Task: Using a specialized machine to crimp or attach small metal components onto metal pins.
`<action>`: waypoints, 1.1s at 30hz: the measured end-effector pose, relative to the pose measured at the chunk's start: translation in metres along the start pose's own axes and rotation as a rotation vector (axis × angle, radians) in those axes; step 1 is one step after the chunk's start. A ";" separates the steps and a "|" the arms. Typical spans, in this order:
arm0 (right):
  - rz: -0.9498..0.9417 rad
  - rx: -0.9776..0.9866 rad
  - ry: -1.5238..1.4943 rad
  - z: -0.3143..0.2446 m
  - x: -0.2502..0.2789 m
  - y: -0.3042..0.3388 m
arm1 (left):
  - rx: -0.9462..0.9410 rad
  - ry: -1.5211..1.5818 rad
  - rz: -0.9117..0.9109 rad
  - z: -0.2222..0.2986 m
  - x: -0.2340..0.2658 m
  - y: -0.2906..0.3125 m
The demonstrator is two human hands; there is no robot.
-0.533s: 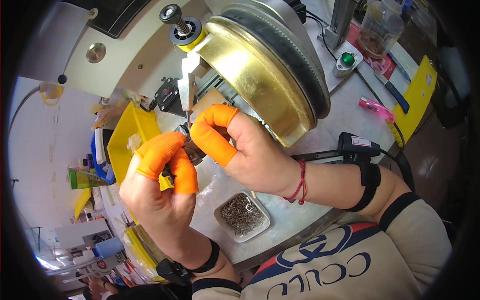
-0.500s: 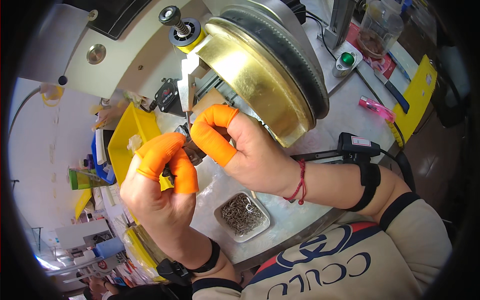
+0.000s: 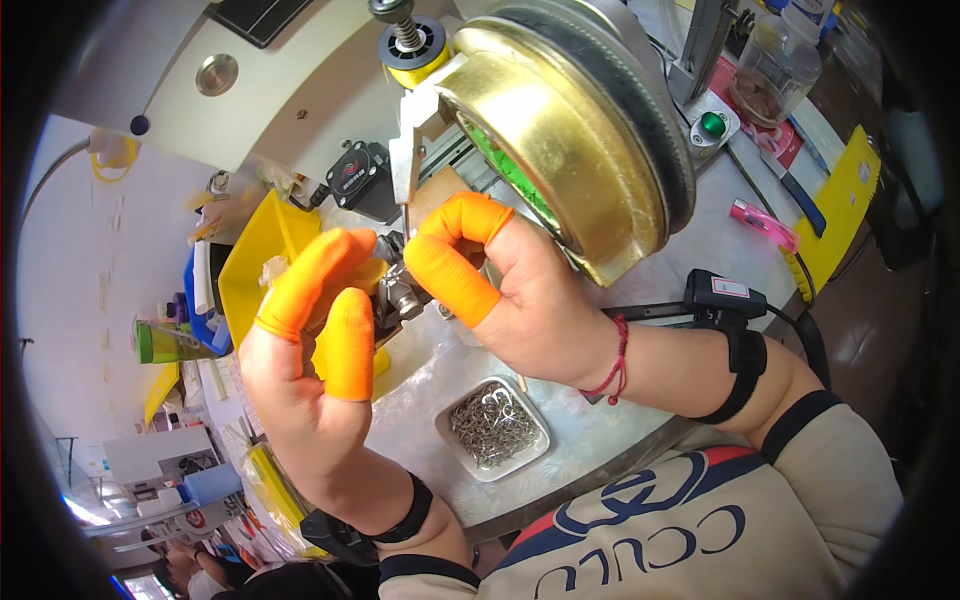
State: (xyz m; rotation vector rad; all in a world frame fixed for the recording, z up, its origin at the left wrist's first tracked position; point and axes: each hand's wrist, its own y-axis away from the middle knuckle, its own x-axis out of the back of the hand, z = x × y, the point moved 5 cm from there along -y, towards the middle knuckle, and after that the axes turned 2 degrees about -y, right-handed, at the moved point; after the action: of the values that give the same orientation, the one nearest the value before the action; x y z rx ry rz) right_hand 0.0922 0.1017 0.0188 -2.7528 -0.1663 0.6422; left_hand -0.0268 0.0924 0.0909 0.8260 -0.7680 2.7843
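My left hand point(image 3: 315, 370) and my right hand point(image 3: 510, 290) meet in front of a press machine, both wearing orange finger cots on thumb and forefinger. Between their fingertips sits a small metal part point(image 3: 400, 292), right under the machine's thin vertical punch point(image 3: 406, 175). Both hands pinch at this part; how much of it each one grips is hidden by the fingers. A small square tray point(image 3: 497, 425) of several tiny metal hooks lies on the steel table just below my hands.
A large brass-coloured drum point(image 3: 560, 130) with a green inside looms at the upper right. A yellow bin point(image 3: 262, 250) stands at the left. A green push button point(image 3: 712, 124), a pink knife point(image 3: 765, 223) and a clear jar point(image 3: 765, 70) lie to the right.
Both hands stay at the small part under the punch; my left forefinger has lifted a little. Nothing else has moved.
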 end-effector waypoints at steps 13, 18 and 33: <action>-0.035 -0.062 0.055 0.002 -0.003 -0.001 | 0.247 -0.326 0.266 -0.032 0.077 0.014; -0.017 -0.043 0.099 0.002 -0.002 -0.002 | 0.292 -0.452 0.364 -0.034 0.089 0.018; 0.038 0.032 0.102 0.001 0.000 -0.004 | -0.046 -0.154 0.077 -0.004 0.018 0.001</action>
State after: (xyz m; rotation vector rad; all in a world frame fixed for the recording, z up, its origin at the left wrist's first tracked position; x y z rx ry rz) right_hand 0.0916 0.1058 0.0191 -2.7563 -0.0808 0.5076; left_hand -0.0443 0.0930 0.0977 1.0330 -0.9039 2.7820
